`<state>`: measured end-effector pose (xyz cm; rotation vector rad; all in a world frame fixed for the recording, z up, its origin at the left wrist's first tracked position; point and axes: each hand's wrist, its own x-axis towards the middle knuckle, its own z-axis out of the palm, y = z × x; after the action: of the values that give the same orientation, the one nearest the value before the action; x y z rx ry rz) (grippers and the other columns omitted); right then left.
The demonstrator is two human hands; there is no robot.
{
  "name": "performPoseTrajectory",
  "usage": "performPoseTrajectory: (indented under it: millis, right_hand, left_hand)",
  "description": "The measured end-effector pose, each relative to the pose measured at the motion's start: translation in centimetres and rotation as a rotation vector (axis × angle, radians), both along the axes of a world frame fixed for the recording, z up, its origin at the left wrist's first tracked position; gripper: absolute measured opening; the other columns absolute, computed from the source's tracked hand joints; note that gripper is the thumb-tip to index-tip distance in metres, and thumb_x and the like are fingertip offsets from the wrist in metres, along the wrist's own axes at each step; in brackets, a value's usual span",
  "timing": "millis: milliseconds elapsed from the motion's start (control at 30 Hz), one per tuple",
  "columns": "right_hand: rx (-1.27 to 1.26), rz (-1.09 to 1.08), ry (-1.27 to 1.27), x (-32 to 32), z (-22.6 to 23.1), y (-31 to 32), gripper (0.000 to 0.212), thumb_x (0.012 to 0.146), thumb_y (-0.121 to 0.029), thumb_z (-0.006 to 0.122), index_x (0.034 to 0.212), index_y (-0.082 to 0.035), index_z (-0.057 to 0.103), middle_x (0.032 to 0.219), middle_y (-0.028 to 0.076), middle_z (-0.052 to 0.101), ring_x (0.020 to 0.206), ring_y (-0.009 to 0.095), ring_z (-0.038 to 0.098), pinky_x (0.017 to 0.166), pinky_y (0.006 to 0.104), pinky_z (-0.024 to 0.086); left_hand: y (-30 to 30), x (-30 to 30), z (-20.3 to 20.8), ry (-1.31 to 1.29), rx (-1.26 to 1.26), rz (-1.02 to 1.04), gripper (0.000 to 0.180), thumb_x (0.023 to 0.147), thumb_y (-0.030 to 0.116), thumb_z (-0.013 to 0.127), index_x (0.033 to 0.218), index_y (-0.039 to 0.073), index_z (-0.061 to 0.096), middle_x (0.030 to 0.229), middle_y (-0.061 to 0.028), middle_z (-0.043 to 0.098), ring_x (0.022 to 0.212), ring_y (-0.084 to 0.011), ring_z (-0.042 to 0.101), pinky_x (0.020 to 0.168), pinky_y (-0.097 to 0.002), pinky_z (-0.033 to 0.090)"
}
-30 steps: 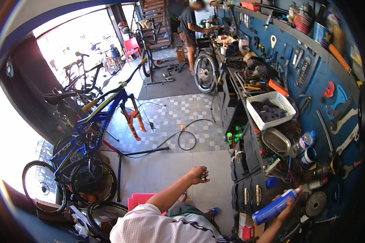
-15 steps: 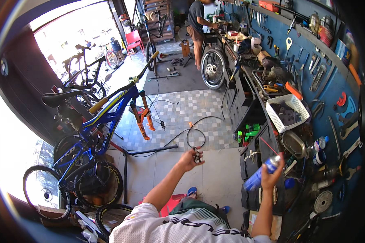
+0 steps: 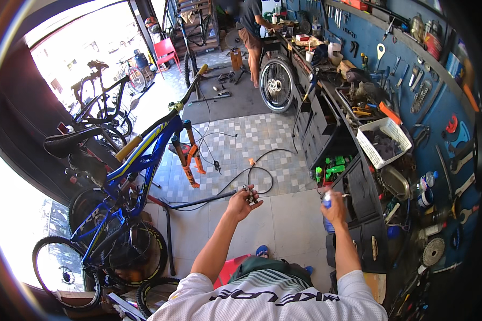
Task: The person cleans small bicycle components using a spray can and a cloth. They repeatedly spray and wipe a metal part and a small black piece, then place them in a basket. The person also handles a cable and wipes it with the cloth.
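In my left hand (image 3: 240, 206), held out over the floor, a small black-and-silver metal part (image 3: 250, 195) rests between the fingers; it looks like a bicycle component, too small to name surely. My right hand (image 3: 335, 208) is wrapped round a blue spray can (image 3: 328, 227), which stands roughly upright and is smeared by motion. Its top is partly covered by my fingers. Some space separates the two hands. Left of them stands a blue bicycle frame (image 3: 154, 140) with an orange fork (image 3: 190, 165), its front wheel absent.
A black workbench cabinet (image 3: 353, 187) runs along the right, bearing a white basket (image 3: 377, 163) and metal tray (image 3: 395, 182). Tools hang on the blue wall (image 3: 391, 51). A black hose (image 3: 271, 174) curls on the floor. Another person (image 3: 250, 37) stands at the far bench.
My right hand has brought the spray can leftward and forward, away from the bench and nearer my left hand. The left hand has shifted slightly left and turned its palm more upward.
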<state>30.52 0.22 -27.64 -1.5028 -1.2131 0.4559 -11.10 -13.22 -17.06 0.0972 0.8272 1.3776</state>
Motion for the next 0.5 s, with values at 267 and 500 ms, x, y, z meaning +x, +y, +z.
performPoseTrajectory:
  millis: [267,500]
  right_hand:
    - [-0.172,0.291,-0.515,2.8,-3.4,-5.4,0.071,0.075,-0.017,0.077,0.14,-0.008,0.053,0.124,0.019,0.064,0.117,0.036,0.063,0.102,0.0453,0.049]
    - [-0.302,-0.195,0.489,6.6,-5.0,-7.5,0.073,0.077,-0.018,0.081,0.142,-0.014,0.05,0.121,0.011,0.061,0.114,0.028,0.06,0.099,0.0399,0.05]
  left_hand:
    - [0.8,2.3,-1.9,0.029,0.032,-0.036,0.019,0.106,0.007,0.051,0.122,0.009,0.06,0.121,-0.012,0.068,0.12,-0.0283,0.064,0.106,-0.058,0.051]
    - [2.1,6.7,-2.8,0.012,0.148,-0.012,0.028,0.108,0.009,0.051,0.134,0.008,0.06,0.115,-0.0113,0.069,0.116,-0.0303,0.067,0.106,-0.054,0.053]
